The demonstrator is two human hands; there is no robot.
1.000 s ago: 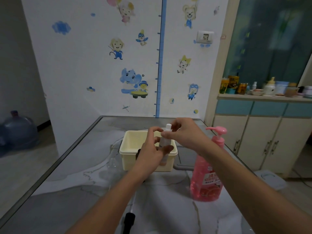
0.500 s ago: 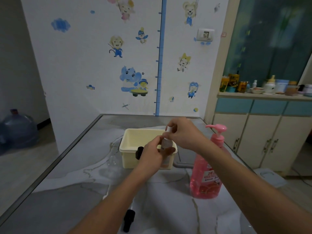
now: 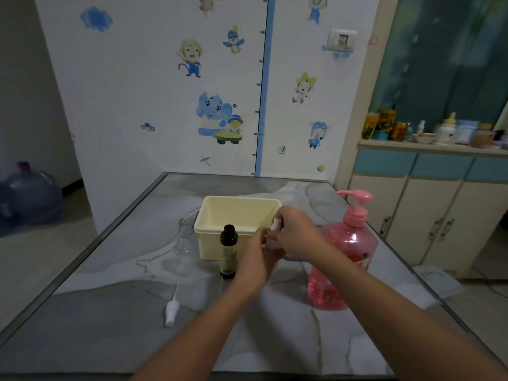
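Both hands meet at the frame's centre, clamped on a small bottle (image 3: 270, 243) — left hand (image 3: 257, 259) round its body, right hand (image 3: 298, 237) pinching the white cap (image 3: 275, 224). A hard twist could make it slip and knock over the dark bottle (image 3: 228, 251) just left of it — or spill the contents.

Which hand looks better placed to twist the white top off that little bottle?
The right hand. Its fingertips pinch the white top of the small bottle, while the left hand grips the body below and steadies it. The left would probably have to let go first.
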